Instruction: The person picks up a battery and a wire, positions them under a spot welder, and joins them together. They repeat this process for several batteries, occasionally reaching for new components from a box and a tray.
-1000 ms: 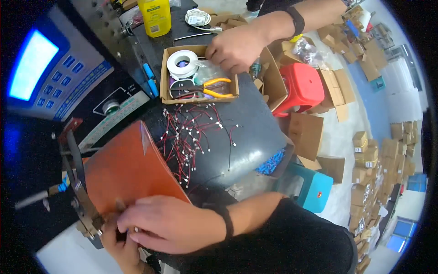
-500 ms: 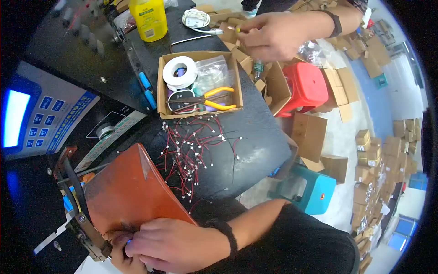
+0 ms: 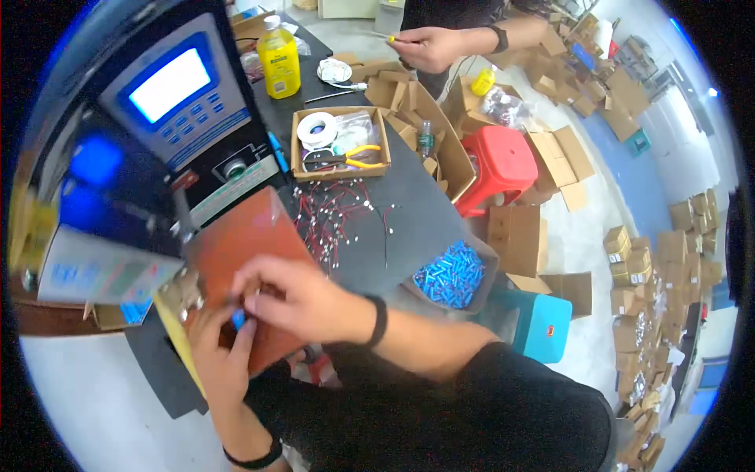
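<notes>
My left hand point(image 3: 223, 358) is closed around a small blue cylindrical cell point(image 3: 238, 318), over the lower left part of a reddish-brown board point(image 3: 271, 224). Close against it, my right hand point(image 3: 303, 305) has its fingers curled into a pinch; motion blur hides what lies between those fingertips. Left of the hands stands a machine with a lit screen point(image 3: 170, 85), its front metal parts point(image 3: 185, 291) near my left fingers. Beyond the board, red and black wires with white connectors point(image 3: 338, 216) lie in a tangle on the black table point(image 3: 417, 212).
A cardboard box point(image 3: 341, 171) holds white tape point(image 3: 316, 130) and yellow-handled pliers point(image 3: 363, 157). A bin of blue cells point(image 3: 450, 275) sits at the table's right edge. Stools, red point(image 3: 503, 157) and teal point(image 3: 543, 326), stand beyond. Another person's hand point(image 3: 429, 49) pinches something small and yellow.
The view has shifted, bringing the bin of blue cells and more of my left arm into sight. My hands show higher, over the board, and the cell is more exposed.
</notes>
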A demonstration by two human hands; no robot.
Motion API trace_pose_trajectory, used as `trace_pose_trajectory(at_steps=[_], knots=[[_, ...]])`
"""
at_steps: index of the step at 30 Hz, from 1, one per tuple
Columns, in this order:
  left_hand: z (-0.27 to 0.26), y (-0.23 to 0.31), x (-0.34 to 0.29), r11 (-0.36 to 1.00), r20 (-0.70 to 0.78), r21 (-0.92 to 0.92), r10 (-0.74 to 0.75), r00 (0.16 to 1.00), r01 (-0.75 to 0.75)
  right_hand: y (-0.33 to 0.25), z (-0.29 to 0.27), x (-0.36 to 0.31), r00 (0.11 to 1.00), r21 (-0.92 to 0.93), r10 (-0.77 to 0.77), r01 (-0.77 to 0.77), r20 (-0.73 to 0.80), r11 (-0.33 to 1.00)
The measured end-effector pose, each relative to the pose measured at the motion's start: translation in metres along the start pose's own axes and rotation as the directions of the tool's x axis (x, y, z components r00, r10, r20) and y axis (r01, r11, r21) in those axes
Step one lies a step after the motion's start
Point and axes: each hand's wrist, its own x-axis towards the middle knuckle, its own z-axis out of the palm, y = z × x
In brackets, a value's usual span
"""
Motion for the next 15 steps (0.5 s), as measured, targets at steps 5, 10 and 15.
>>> trace_pose_trajectory(at_steps=[5,10,15], knots=[[0.005,-0.001,0.005,0.998,0.001,-0.058,0.018,1.000,-0.018,0.012,0.001,0.000,0.999,-0.052,-0.047,0.046,-0.009,0.998],[0.009,-0.009,0.013,0.960,0.076,-0.278,0.052,0.996,-0.029,-0.008,-0.006,-0.004,0.992,-0.196,-0.090,0.071,-0.087,0.978],[0.006,-0.002,0.014,0.961,0.057,-0.273,0.066,0.996,-0.048,-0.080,-0.065,-0.056,0.933,-0.410,-0.305,0.206,-0.191,0.888]])
